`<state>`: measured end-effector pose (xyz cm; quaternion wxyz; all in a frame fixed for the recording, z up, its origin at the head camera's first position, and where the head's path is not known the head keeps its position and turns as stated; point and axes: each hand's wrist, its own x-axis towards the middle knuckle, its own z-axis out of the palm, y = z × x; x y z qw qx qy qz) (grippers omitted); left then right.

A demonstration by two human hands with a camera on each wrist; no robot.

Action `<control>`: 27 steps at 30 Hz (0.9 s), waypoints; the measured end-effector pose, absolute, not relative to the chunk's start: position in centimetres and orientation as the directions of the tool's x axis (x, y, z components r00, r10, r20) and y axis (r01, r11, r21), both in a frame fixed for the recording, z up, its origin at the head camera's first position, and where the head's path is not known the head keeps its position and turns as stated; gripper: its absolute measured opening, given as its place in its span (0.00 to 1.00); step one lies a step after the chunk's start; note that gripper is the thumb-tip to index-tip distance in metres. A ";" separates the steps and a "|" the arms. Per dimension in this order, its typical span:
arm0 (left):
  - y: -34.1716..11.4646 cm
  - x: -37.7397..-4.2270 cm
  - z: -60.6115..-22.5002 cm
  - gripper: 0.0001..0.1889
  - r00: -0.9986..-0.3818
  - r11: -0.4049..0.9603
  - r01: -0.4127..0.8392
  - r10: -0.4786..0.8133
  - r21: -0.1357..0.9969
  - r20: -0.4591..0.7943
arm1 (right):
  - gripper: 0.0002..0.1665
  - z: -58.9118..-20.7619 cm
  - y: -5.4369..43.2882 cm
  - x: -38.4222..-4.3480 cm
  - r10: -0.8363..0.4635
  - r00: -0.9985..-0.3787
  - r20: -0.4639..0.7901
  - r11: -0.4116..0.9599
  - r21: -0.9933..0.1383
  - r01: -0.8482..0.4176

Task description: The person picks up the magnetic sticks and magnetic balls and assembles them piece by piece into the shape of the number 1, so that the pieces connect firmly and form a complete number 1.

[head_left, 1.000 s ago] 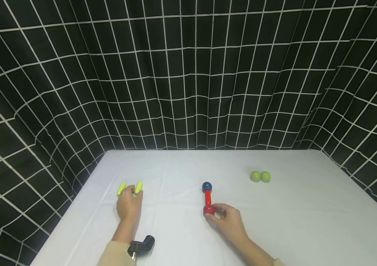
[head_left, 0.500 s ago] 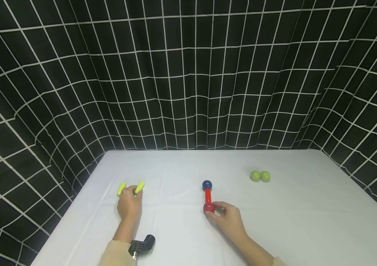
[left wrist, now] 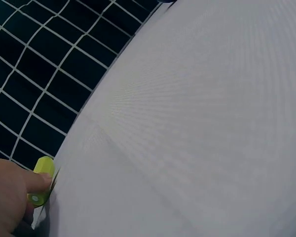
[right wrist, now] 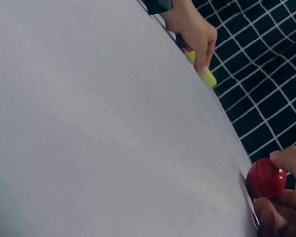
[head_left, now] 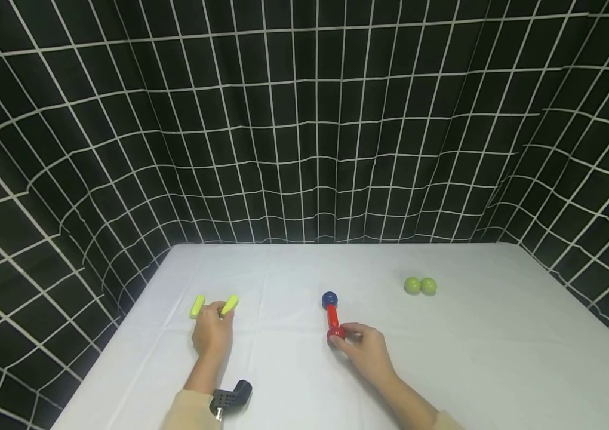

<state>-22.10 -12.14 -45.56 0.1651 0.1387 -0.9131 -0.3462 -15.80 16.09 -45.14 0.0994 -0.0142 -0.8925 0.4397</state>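
In the head view my left hand [head_left: 212, 332] pinches a yellow-green stick [head_left: 230, 305] between thumb and finger. The left wrist view shows the thumb along this stick [left wrist: 44, 170], which has a pale round spot on its near end. A second yellow-green stick [head_left: 197, 306] lies just left of those fingers. At the middle of the table, my right hand [head_left: 370, 356] holds a red ball [head_left: 335, 334] by thumb and fingertips. From that ball a red stick [head_left: 332, 316] runs away to a blue ball [head_left: 329, 300], the three lined up end to end.
Two green balls, a left one [head_left: 412, 285] and a right one [head_left: 428, 286], sit side by side at the back right. A white cloth covers the table [head_left: 283, 370]. Dark curtain [head_left: 304, 137] with a white grid stands behind and at both sides.
The blue ball's end has swung a little left, with the red ball still in my right hand. The stick in my left hand has tilted further rightward. The green balls stay put.
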 end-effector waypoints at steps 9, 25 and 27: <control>-11.0 -21.8 -45.1 0.17 -0.949 0.580 -0.083 -0.295 0.811 0.114 | 0.21 -45.1 15.8 -16.8 0.123 -0.979 0.163 0.579 -0.813 -0.063; -8.1 -21.6 -45.2 0.17 -0.996 0.322 -0.045 -0.086 0.946 -0.018 | 0.20 -45.1 15.4 -18.6 0.155 -0.979 0.133 0.542 -0.840 -0.029; -7.6 -21.5 -45.1 0.17 -0.996 0.295 -0.066 -0.072 0.953 -0.046 | 0.21 -45.0 15.3 -18.8 0.158 -0.979 0.127 0.533 -0.846 -0.024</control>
